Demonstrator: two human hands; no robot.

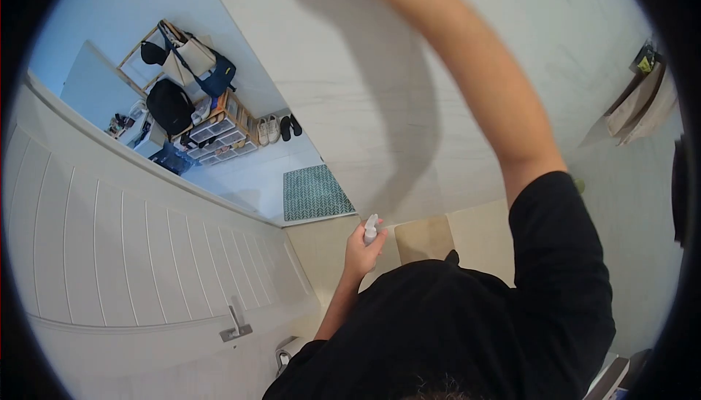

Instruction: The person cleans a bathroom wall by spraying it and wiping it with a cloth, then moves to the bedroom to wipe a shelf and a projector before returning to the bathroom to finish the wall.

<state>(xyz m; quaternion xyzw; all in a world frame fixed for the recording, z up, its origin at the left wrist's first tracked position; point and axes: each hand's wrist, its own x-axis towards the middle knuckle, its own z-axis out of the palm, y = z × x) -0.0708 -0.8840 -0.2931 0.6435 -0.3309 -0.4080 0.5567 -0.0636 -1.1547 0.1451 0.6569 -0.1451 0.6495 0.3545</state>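
Observation:
My left hand is closed around a small spray bottle with a white nozzle. It is held low in front of my body, nozzle up, and most of the bottle is hidden by the fingers. My right arm stretches up across a pale marbled wall and casts a shadow on it. The blurred wrist end runs out at the top edge, so the right hand and anything in it lie outside the picture.
On the left stands a white grooved door with a metal handle. Through the doorway are a green patterned mat, shoes and a rack with bags. A beige mat lies on the floor. Cloth hangs at right.

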